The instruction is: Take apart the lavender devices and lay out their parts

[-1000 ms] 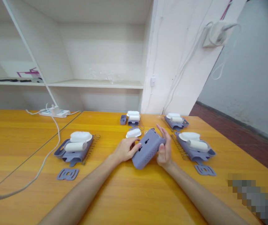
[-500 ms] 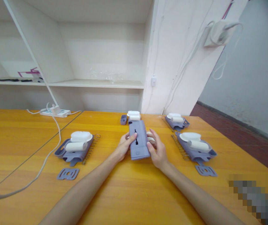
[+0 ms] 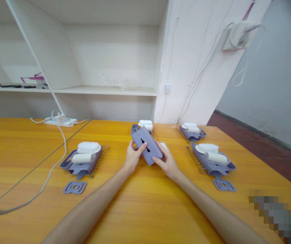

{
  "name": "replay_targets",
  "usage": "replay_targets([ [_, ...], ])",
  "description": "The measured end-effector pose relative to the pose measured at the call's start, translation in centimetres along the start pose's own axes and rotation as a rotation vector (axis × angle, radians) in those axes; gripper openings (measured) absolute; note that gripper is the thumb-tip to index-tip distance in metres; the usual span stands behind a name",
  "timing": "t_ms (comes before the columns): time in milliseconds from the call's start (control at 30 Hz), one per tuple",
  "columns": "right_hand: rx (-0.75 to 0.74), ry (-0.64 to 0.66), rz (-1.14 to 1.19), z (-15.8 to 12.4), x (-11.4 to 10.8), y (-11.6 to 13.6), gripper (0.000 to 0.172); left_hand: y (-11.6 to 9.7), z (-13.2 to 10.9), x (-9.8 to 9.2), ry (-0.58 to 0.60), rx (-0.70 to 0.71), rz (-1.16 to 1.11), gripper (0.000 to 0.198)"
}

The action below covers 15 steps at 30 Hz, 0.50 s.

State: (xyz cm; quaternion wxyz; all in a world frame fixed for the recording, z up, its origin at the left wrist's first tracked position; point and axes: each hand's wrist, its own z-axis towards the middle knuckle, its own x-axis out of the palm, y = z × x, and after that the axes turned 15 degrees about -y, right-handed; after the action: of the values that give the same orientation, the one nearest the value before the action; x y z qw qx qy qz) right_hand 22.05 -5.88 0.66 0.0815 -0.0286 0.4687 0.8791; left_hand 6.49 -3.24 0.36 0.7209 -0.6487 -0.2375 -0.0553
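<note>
Both hands hold a grey-purple plastic box-shaped housing (image 3: 150, 149) with a black slot in its upper face. It is tilted above the table, its far end pointing left. My left hand (image 3: 133, 156) is closed around its left side, the thumb beside the slot. My right hand (image 3: 167, 161) grips its right near corner, with fingers partly hidden behind. A white rounded part (image 3: 165, 145) shows just behind my right fingers; I cannot tell whether it is attached. Beyond the housing stand a small grey-purple cup-like part (image 3: 134, 128) and white pieces (image 3: 145, 123).
Grey-purple housings topped with white parts lie at left (image 3: 84, 162), right (image 3: 212, 157) and far right (image 3: 192, 131), with springs (image 3: 99, 162) alongside. Flat slotted plates (image 3: 74, 187) lie nearer me. A power strip (image 3: 61, 121) and white cable (image 3: 60, 162) are on the left.
The housing has turned in my hands, its far end swinging left and its near end right. Both hands have shifted with it and still hold it.
</note>
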Motion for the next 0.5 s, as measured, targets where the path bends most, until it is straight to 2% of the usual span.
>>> replay_targets([
  [133,0.058,-0.011,0.031,0.15,-0.16,-0.28,0.061,0.11,0.19,-0.16,-0.025,-0.021,0.0,0.068],
  [267,0.145,0.028,0.072,-0.01,-0.16,-0.54,0.065,-0.09,0.32,-0.27,-0.089,0.04,-0.012,0.086],
  [367,0.18,0.035,0.088,-0.1,-0.04,-0.65,0.067,-0.29,0.23,-0.19,-0.088,0.067,-0.003,0.086],
  [500,0.198,0.003,0.068,-0.1,0.15,-0.62,0.068,-0.45,0.01,0.0,-0.058,0.032,-0.014,0.085],
])
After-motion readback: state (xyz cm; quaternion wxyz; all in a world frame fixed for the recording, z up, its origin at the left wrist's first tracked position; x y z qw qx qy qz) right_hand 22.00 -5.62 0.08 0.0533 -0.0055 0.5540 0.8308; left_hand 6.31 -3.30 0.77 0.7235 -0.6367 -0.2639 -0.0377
